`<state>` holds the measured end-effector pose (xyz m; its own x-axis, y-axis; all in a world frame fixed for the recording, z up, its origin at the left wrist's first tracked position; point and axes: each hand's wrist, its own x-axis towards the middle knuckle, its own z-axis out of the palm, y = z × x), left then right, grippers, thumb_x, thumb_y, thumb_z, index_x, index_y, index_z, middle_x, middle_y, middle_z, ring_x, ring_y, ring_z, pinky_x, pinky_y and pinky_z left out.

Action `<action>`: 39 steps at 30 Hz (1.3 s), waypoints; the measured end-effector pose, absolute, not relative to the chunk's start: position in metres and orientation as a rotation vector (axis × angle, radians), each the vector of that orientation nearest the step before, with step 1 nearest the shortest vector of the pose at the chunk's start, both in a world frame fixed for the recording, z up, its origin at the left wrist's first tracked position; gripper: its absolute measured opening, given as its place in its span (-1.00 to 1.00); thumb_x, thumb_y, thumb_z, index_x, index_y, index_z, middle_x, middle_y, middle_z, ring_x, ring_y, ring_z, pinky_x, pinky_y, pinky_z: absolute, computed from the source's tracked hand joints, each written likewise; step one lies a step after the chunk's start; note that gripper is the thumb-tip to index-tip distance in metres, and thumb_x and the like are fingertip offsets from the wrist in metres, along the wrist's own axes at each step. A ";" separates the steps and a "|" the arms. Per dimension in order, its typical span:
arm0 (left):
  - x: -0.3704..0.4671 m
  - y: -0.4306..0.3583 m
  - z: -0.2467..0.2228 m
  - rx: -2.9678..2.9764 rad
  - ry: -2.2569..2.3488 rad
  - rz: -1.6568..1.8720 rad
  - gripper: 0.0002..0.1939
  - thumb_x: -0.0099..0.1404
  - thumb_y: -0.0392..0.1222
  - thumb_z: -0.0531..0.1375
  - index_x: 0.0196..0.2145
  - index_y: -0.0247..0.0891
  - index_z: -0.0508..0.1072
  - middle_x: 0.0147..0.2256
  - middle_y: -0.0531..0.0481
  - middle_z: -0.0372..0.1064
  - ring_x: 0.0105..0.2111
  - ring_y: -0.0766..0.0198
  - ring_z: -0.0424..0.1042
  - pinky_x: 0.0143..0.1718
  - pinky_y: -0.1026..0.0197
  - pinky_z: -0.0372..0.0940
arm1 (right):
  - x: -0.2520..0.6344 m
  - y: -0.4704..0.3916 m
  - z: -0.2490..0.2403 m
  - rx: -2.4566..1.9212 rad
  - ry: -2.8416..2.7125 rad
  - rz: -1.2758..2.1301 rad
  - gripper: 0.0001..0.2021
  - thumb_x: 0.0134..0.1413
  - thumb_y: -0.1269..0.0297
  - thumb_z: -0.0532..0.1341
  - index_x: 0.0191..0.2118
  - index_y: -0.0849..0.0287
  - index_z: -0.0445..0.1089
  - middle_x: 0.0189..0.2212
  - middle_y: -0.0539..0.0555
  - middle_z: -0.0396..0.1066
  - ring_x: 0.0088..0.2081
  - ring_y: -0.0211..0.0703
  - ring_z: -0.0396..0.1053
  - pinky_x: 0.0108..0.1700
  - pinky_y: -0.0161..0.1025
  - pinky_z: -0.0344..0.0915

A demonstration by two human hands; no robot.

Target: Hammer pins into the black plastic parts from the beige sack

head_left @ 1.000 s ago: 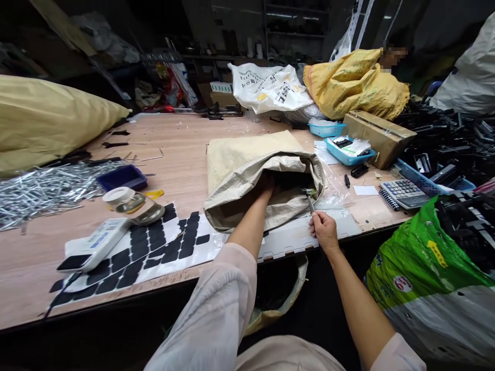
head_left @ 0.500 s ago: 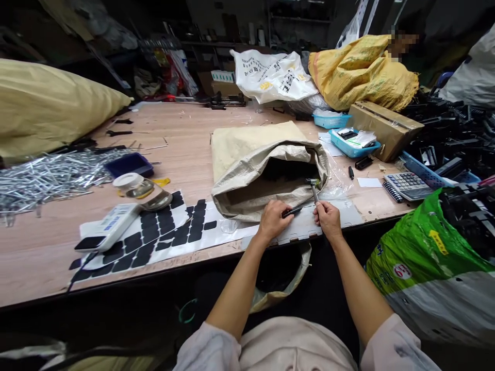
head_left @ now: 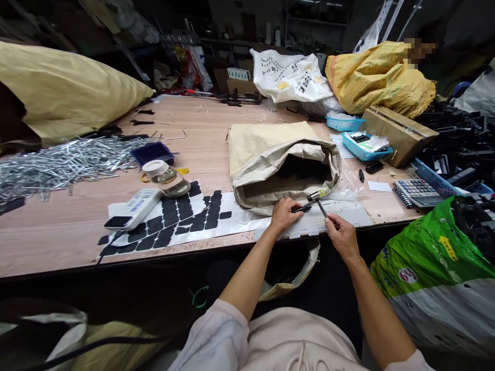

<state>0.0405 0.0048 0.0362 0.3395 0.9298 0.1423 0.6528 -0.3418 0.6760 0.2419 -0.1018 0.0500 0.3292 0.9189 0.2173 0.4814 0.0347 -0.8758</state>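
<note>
My left hand (head_left: pixel 285 214) is closed on a small black part (head_left: pixel 302 208), close to the table's front edge. In my right hand (head_left: pixel 340 233) is the handle of a small hammer (head_left: pixel 317 197); its head, with a yellow-green end, is raised just right of the black part. Beneath both lies a grey-white board (head_left: pixel 348 214). Right behind my hands an open beige sack (head_left: pixel 266 141) lies on its side, its mouth facing me and its inside dark.
Metal rods (head_left: pixel 77 162), a jar (head_left: pixel 166 178), a white device (head_left: pixel 133 210) and black pads (head_left: pixel 154 225) are on the left. Blue baskets (head_left: pixel 365 146), a carton (head_left: pixel 398 131), a calculator (head_left: pixel 417 190) and a green sack (head_left: pixel 421 252) stand right.
The view has shifted, so the scene sits further right. The hammer head has come toward me, away from the sack's mouth and nearer the black part. My left hand still holds that part.
</note>
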 end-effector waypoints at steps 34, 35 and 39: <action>0.042 0.001 0.045 2.054 1.376 0.743 -0.81 0.11 -0.23 0.38 -0.26 -0.18 0.65 -0.27 0.00 0.52 -0.15 0.10 0.39 -0.01 0.07 0.30 | 0.246 -0.039 0.043 -1.437 -0.961 0.878 -0.65 0.04 -0.05 0.30 -0.36 0.21 0.49 -0.54 -0.03 0.40 -0.64 -0.33 0.24 -0.67 -0.38 0.21; 0.040 -0.002 0.048 2.058 1.353 0.751 -0.82 0.10 -0.23 0.39 -0.27 -0.18 0.65 -0.29 0.00 0.51 -0.16 0.11 0.38 -0.02 0.08 0.30 | 0.246 -0.039 0.042 -1.423 -0.949 0.882 -0.65 0.04 -0.04 0.30 -0.38 0.20 0.48 -0.55 -0.03 0.39 -0.65 -0.34 0.23 -0.68 -0.39 0.21; 0.025 -0.027 0.060 2.076 1.183 0.774 -0.84 0.11 -0.24 0.39 -0.29 -0.17 0.63 -0.33 0.00 0.48 -0.18 0.13 0.38 -0.04 0.10 0.29 | 0.248 -0.039 0.040 -1.413 -0.940 0.896 -0.66 0.04 -0.03 0.30 -0.39 0.20 0.47 -0.56 -0.05 0.38 -0.65 -0.35 0.25 -0.69 -0.41 0.20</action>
